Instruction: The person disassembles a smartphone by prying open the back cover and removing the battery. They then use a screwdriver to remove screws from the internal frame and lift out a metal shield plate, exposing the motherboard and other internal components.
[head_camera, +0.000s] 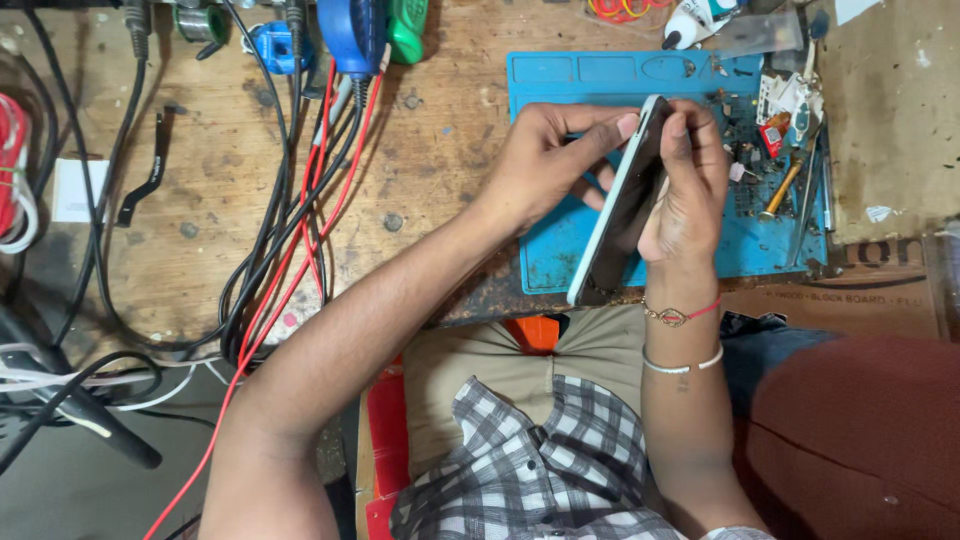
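Fingers (600, 135) of my left hand (540, 165) and right hand (690, 190) pinch a phone (625, 205) on its edge between them. Under them lies a blue mat (560, 80) on the counter (440, 150). Small tools (785, 180) sit right of my fingers, wires (290, 210) far left.

Worn wooden workbench (440, 150), grey floor (80, 490) below.

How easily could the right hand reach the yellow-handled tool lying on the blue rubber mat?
Probably not right away: the right hand holds the white-edged phone with the left hand. Once freed, the yellow-handled tool lies close, unblocked.
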